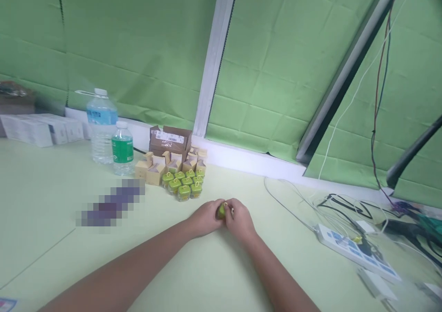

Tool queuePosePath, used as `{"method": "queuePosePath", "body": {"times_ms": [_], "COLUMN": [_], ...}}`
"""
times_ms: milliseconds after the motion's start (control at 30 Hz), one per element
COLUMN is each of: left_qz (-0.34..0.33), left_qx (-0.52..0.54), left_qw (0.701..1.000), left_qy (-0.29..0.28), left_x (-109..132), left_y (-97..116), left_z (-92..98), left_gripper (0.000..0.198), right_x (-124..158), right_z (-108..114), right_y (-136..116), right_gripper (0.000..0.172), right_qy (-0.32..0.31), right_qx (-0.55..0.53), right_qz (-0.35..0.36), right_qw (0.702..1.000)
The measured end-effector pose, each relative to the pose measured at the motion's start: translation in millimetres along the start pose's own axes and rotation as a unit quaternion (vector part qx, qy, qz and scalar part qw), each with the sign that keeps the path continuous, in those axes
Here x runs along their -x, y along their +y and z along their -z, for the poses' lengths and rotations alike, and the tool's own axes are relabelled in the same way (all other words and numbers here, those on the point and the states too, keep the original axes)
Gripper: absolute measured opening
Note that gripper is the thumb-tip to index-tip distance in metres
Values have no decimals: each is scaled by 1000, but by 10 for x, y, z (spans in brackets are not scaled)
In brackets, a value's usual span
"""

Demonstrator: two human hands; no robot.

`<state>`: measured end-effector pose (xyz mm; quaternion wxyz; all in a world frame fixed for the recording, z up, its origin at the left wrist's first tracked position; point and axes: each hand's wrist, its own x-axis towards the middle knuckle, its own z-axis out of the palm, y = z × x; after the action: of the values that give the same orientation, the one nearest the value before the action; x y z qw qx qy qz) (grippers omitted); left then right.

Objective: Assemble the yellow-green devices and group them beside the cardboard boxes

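Observation:
Both hands meet over the pale table, closed around one small green-lidded container. My left hand wraps its left side, and my right hand has its fingers and thumb on the lid by a pale loop. The fingers cover most of this container's body. Just beyond my left hand stand several matching containers, clear below with green lids and yellow loops, grouped in rows. Behind them are several small tan cardboard boxes with raised flaps.
A brown carton stands at the back, with a large water bottle and a smaller green-labelled bottle to its left. White boxes line the far left. A blurred-out dark item lies nearer. Right: a power strip and tangled cables.

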<state>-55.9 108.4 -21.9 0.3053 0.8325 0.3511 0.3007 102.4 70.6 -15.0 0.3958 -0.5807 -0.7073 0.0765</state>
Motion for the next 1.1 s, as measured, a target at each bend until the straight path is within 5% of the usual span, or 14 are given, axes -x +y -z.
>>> {"method": "queuePosePath", "body": {"times_ms": [600,900,1000,1100], "left_qz": [-9,2,3,3], "left_qx": [44,27,4,-23], "left_qw": [999,1000,1000,1000], "left_qy": [11,-10,-16,-10], "left_x": [4,-11,-11,-11], "left_y": [114,96,72,25], "left_z": [44,96,100,90], "left_gripper": [43,45,44,46], "right_x": [33,10,-41,-100], "right_z": [6,-23,-17,18], "right_y": [66,86,117,173], "right_gripper": [22,27,24,20], "right_qy": [-44,25,79,121], "right_qx": [-188,-209,-283,-399], "right_qz": [-54,-103,-133,-221], "right_qw": [980,972,947,882]}}
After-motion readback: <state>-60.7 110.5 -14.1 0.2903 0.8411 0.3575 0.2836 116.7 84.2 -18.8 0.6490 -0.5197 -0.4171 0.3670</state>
